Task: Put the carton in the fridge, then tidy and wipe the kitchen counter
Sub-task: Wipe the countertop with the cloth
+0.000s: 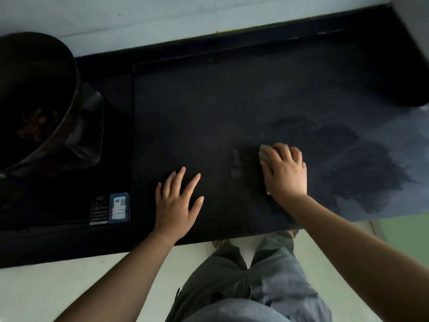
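the right hand lies palm down over a pale cloth or sponge, fingers curled over its top and pressing it to the black counter a little in from the front edge, right of the middle; only a grey corner of the wiper peeks out past the fingertips on the hand's left side, so its shape and long axis cannot be told. the left hand rests flat just to the left, fingers spread and open, holding nothing, likely bracing the body near the front edge. the relation that matters is which way the unwiped surface lies from the wiping hand: a darker wet patch fans out to the right and toward the front right corner, while a small smear sits between the two hands, touching neither, and the counter's middle and back edge look dry and dull. so the wiper probably has to travel left and away from the body, and the right hand is the one already on it. a dark wok holding brownish scraps stands on the hob at the far left edge, well apart from both hands, with two stickers near the hob's front edge. no carton or fridge is in view, so that part looks finished or lies out of frame; the wiping seems partly done
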Tool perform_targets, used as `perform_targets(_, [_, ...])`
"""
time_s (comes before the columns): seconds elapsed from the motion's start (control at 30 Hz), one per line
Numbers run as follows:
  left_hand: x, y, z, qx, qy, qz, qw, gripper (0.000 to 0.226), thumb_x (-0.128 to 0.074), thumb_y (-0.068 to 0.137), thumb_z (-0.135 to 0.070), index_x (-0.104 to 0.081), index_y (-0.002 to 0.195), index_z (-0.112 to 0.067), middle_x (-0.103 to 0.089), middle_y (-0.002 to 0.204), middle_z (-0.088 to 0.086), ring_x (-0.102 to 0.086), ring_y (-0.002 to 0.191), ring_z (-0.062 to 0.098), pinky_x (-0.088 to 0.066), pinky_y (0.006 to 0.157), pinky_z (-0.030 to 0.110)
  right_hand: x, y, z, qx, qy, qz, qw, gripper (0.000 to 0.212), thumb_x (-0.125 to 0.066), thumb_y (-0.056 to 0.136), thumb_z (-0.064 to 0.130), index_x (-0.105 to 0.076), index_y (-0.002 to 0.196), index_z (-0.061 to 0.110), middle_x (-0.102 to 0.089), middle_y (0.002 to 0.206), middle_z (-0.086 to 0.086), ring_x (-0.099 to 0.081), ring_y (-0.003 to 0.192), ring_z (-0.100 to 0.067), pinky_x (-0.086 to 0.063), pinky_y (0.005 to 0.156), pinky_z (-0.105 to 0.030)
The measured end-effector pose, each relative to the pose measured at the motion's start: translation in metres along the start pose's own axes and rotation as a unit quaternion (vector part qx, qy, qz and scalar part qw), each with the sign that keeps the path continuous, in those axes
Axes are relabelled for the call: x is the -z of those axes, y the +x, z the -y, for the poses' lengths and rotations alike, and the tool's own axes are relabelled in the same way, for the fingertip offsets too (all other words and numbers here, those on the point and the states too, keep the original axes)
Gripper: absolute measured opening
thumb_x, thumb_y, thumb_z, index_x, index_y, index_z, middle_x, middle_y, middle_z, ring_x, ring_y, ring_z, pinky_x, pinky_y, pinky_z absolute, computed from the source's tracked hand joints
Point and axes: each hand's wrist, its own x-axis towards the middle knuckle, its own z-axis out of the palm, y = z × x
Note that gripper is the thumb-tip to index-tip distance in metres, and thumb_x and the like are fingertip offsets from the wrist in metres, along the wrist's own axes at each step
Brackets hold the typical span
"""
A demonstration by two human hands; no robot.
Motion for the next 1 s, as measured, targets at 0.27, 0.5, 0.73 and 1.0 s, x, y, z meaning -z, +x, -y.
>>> perform_targets(0.27, [0.004,0.002,0.002,0.0,-0.025,0.011,1.0,0.055,-0.032,0.09,-0.055,-0.033,0.142,-0.034,-0.028,0.153,0.007,-0.026,0.14,0.031,-0.023,0.109,0.058,-0.027,0.018,0.059,0.086,-0.023,0.048,0.995,0.039,-0.045,0.093,0.035,-0.042,0.131,0.026,-0.043,0.135,-0.005,-0.033,0.125,-0.035,-0.041,0.088,-0.051])
perform_targets(0.5, [0.006,0.004,0.002,-0.002,-0.056,-0.004,0.998,0.054,-0.041,0.087,-0.054,-0.044,0.136,-0.032,-0.038,0.148,0.009,-0.034,0.135,0.033,-0.032,0.103,0.059,-0.022,-0.041,0.033,0.183,-0.038,0.079,0.979,0.039,-0.047,0.09,0.037,-0.045,0.129,0.031,-0.052,0.129,-0.003,-0.042,0.122,-0.032,-0.046,0.083,-0.046])
perform_targets(0.73, [0.008,0.004,0.003,-0.005,-0.053,-0.004,0.999,0.056,-0.039,0.087,-0.055,-0.044,0.137,-0.031,-0.037,0.148,0.01,-0.034,0.135,0.033,-0.032,0.105,0.056,-0.013,0.032,0.023,0.035,-0.016,0.02,0.999,0.034,-0.045,0.093,0.034,-0.047,0.126,0.027,-0.045,0.13,-0.006,-0.035,0.119,-0.034,-0.042,0.086,-0.049])
perform_targets(1.0, [0.013,-0.002,0.005,0.01,-0.064,0.002,0.998,0.059,-0.039,0.087,-0.053,-0.039,0.14,-0.027,-0.035,0.15,0.008,-0.033,0.137,0.029,-0.034,0.105,0.053,-0.029,0.033,0.083,0.114,-0.001,0.09,0.989,0.041,-0.046,0.093,0.033,-0.04,0.132,0.027,-0.038,0.138,-0.003,-0.027,0.128,-0.032,-0.037,0.094,-0.05])
